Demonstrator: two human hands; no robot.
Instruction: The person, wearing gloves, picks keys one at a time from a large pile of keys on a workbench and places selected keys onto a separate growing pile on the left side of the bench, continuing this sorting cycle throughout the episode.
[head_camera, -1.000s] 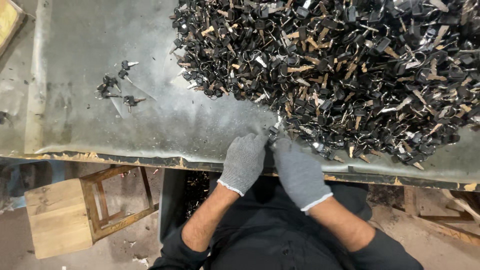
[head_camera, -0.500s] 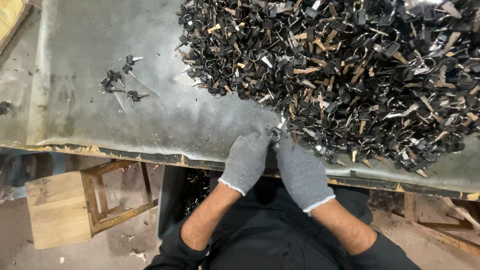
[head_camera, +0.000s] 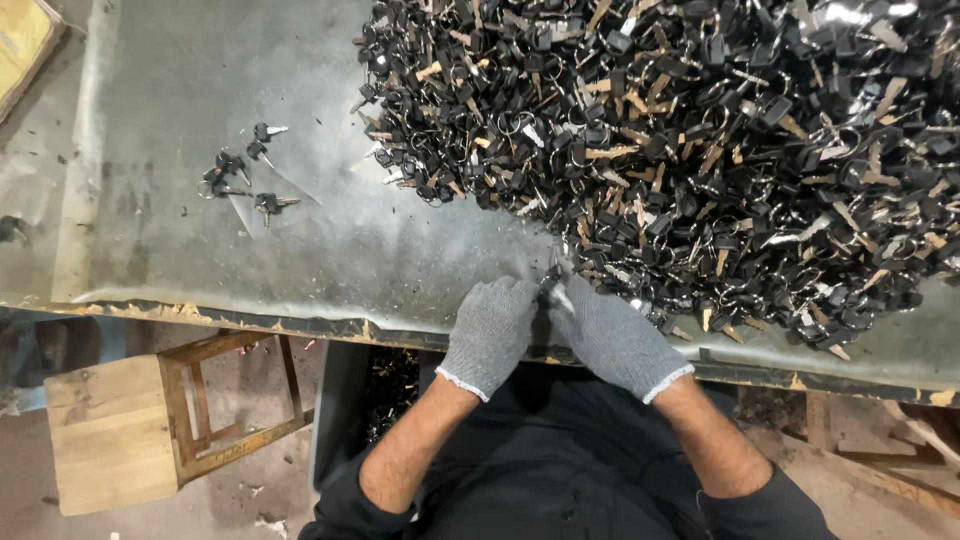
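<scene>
A grey, scuffed table (head_camera: 300, 250) with a chipped front edge bears a small cluster of about 5 black-headed keys (head_camera: 240, 175) at its left. Below it on the dusty floor (head_camera: 250, 500) stands a wooden stool (head_camera: 150, 420), beside a dark bin (head_camera: 340, 400).

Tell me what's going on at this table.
A person in grey knit gloves works at the near edge of a worn table. The left hand and right hand pinch a key between them beside a huge pile of keys. A few loose keys lie apart on the left.
</scene>
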